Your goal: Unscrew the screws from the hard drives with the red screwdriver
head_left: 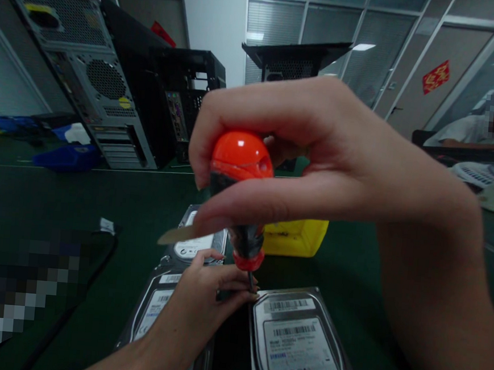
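My right hand (317, 156) is wrapped round the handle of a red and black screwdriver (247, 259), held upright with its shaft pointing down. The tip meets the upper left corner of a Samsung hard drive (290, 336) lying label up. My left hand (203, 301) is closed beside that corner, thumb and fingertips pinched together at the screwdriver's tip; whatever they hold is too small or hidden to make out. Under and beyond my left forearm lie another hard drive (151, 308) and a further hard drive (195, 246), both label up.
A yellow bin (298, 237) stands behind the drives on the green table (143, 194). Computer cases (110, 77) stand at the back left, near a blue bin (67, 156). A black cable (104, 265) lies on the left. Another person (465, 131) sits at the far right.
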The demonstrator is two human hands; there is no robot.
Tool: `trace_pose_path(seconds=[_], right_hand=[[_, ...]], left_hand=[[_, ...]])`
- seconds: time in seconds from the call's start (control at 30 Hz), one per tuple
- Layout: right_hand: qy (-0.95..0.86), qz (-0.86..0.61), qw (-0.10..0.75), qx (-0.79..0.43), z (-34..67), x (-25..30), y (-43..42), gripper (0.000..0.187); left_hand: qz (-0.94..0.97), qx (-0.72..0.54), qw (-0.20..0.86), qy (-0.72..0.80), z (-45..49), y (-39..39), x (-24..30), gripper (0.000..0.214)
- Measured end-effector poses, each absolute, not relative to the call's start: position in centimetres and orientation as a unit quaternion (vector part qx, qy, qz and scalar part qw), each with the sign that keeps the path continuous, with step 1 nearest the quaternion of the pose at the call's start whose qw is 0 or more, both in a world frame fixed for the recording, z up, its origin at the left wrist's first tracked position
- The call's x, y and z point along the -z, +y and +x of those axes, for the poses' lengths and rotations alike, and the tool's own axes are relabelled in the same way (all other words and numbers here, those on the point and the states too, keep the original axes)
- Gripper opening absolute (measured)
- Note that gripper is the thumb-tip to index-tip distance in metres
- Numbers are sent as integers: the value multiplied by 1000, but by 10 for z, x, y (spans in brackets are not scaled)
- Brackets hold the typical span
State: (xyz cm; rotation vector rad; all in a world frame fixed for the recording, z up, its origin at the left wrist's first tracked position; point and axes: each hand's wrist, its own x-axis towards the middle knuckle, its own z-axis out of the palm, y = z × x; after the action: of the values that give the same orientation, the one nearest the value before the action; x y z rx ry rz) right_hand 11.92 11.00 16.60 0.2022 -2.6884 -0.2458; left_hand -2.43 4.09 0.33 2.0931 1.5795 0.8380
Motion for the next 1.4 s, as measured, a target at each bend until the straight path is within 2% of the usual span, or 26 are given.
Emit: trace_pose_path(seconds=[0.2,0.7,0.87,1.1,1.27,1.4], right_hand=[[-970,75,218,76,118,-167,111,46],[-964,103,221,102,120,-169,110,57],[-967,78,217,103,119,-168,112,64],[-973,43,220,57,122,-168,114,49],[-975,43,212,42,122,-168,115,52],[-974,41,219,49,121,-167,115,55]], left_hand=[[759,-287,140,567,-24,40,-3,18],[760,-296,120,565,-25,41,-2,22],[754,-299,149,566,-25,41,-1,21],[734,-273,228,578,-27,42,-7,15],[726,-274,246,581,-25,37,-8,25],[723,-261,257,586,-24,36,-9,19]])
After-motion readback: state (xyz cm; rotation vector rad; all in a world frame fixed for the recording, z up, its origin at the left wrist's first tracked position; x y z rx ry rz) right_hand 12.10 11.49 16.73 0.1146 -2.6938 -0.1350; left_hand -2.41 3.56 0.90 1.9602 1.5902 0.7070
